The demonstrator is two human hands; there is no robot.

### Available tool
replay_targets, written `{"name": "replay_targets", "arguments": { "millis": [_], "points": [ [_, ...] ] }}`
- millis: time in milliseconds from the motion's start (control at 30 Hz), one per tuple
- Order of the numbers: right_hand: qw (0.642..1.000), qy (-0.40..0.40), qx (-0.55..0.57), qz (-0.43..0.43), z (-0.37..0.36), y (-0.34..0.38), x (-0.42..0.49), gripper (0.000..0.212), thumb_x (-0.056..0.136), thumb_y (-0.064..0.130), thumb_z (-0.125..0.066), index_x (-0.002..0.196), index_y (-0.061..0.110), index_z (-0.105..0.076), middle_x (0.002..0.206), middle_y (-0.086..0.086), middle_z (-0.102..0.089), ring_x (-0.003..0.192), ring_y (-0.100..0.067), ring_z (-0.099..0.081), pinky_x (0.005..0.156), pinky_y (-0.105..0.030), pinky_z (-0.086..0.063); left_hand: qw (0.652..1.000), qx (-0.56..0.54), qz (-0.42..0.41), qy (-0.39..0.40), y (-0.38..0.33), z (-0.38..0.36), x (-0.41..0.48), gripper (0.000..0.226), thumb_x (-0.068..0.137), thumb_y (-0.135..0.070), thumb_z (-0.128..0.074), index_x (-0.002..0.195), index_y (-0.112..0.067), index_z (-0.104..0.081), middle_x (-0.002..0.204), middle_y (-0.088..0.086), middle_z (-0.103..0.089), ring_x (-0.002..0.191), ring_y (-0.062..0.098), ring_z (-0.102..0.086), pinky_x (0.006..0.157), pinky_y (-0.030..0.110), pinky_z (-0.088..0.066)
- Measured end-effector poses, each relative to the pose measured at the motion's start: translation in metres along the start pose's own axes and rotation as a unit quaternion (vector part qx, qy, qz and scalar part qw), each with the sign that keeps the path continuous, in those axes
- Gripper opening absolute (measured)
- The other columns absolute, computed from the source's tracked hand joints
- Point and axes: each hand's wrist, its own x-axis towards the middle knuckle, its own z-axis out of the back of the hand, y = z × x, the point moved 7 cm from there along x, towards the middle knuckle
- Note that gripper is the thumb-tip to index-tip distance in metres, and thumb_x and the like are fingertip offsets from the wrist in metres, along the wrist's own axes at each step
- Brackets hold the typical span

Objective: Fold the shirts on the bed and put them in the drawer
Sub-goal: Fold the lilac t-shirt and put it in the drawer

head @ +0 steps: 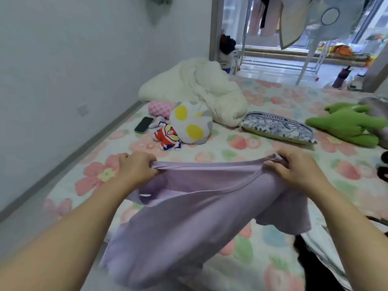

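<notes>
Both hands fisted tight, left hand (136,169) & right hand (298,166) gripping purple shirt (189,211) edge, stretched above floral bed (262,148)

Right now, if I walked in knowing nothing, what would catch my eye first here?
Front and centre, a lilac shirt is stretched between the person's left hand and right hand, each closed on its top edge above the flowered bedsheet. Behind it lie a plush toy with yellow spots and a heaped cream duvet. A bright green plush toy sprawls at the right.
</notes>
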Motion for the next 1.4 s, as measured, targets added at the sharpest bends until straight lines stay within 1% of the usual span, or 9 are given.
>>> {"name": "replay_targets", "arguments": {
  "millis": [200,467,600,667,833,933,1200,1333,1400],
  "points": [
    [0.996,0.003,0.057,-0.063,-0.028,-0.015,0.037,0.036,0.082,0.023,-0.073,0.061,0.002,-0.053,0.059,-0.011,-0.052,0.065,-0.027,-0.049,0.060,-0.038,-0.032,0.986,-0.155,0.042,0.049,0.051,0.038,0.052,0.017,0.078,0.001,-0.064,0.066,-0.010,-0.064,0.065,0.009,-0.057,0.065,0.024,-0.048,0.056,0.028,-0.036],
    [0.992,0.021,0.036,-0.121,-0.040,0.016,0.056,0.018,0.090,0.012,-0.061,0.072,0.014,-0.057,0.070,-0.010,-0.060,0.070,-0.027,-0.054,0.063,-0.036,-0.037,0.935,-0.304,0.025,0.181,0.083,0.016,0.122,0.024,0.086,-0.002,-0.052,0.065,-0.010,-0.061,0.070,0.006,-0.055,0.072,0.020,-0.047,0.064,0.029,-0.034],
    [0.983,-0.050,0.084,-0.158,-0.030,0.059,0.055,0.008,0.091,0.008,-0.059,0.085,0.009,-0.064,0.078,-0.006,-0.063,0.072,-0.020,-0.055,0.062,-0.020,-0.038,0.990,-0.034,-0.050,0.127,0.076,0.022,0.159,0.019,0.089,-0.022,-0.047,0.098,-0.011,-0.059,0.110,0.018,-0.064,0.102,0.032,-0.056,0.077,0.034,-0.042],
    [0.967,-0.093,0.150,-0.183,-0.032,0.090,0.056,0.012,0.091,0.013,-0.061,0.081,0.007,-0.065,0.070,-0.006,-0.058,0.064,-0.015,-0.046,0.056,-0.025,-0.032,0.981,-0.078,-0.062,0.169,0.055,0.020,0.157,0.032,0.090,-0.022,-0.047,0.122,-0.017,-0.049,0.119,0.016,-0.059,0.099,0.033,-0.057,0.076,0.034,-0.046],
    [0.937,-0.160,0.229,-0.210,-0.065,0.159,0.058,0.019,0.088,0.013,-0.064,0.070,0.006,-0.062,0.057,-0.009,-0.053,0.053,-0.012,-0.045,0.053,-0.030,-0.036,0.701,-0.572,-0.047,0.423,-0.051,0.002,0.086,0.030,0.092,-0.022,-0.060,0.119,-0.025,-0.049,0.089,0.010,-0.058,0.063,0.021,-0.064,0.059,0.035,-0.056],
    [0.917,-0.179,0.257,-0.247,-0.090,0.173,0.048,0.011,0.084,0.002,-0.059,0.087,0.007,-0.068,0.076,-0.010,-0.068,0.070,-0.017,-0.063,0.067,-0.035,-0.053,0.654,-0.668,-0.032,0.354,-0.078,-0.006,0.067,0.028,0.087,-0.008,-0.065,0.111,-0.018,-0.055,0.092,0.010,-0.063,0.067,0.012,-0.064,0.058,0.025,-0.055],
    [0.910,-0.144,0.290,-0.258,-0.081,0.139,0.014,0.029,0.083,-0.002,-0.059,0.095,0.024,-0.064,0.090,0.003,-0.070,0.088,-0.015,-0.065,0.078,-0.021,-0.050,0.807,-0.486,-0.215,0.257,-0.078,0.011,0.080,0.038,0.092,0.009,-0.043,0.117,-0.011,-0.064,0.056,-0.012,-0.048,0.049,-0.004,-0.043,0.050,0.007,-0.034],
    [0.928,0.002,0.334,-0.163,-0.077,0.144,0.030,0.057,0.083,-0.007,-0.058,0.129,0.024,-0.047,0.120,0.005,-0.062,0.116,-0.003,-0.054,0.093,-0.026,-0.043,0.777,-0.428,-0.337,0.316,-0.099,0.048,0.067,0.048,0.089,0.013,-0.043,0.117,-0.020,-0.061,0.063,-0.016,-0.058,0.063,-0.003,-0.053,0.061,0.006,-0.040],
    [0.915,0.060,0.384,-0.110,-0.079,0.159,0.043,0.044,0.080,-0.008,-0.055,0.115,0.018,-0.057,0.104,0.003,-0.068,0.097,-0.004,-0.061,0.083,-0.024,-0.048,0.782,-0.397,-0.382,0.292,-0.108,0.071,0.066,0.052,0.086,0.015,-0.045,0.121,-0.020,-0.060,0.076,-0.009,-0.059,0.074,0.002,-0.055,0.072,0.009,-0.043]
  ]
}}
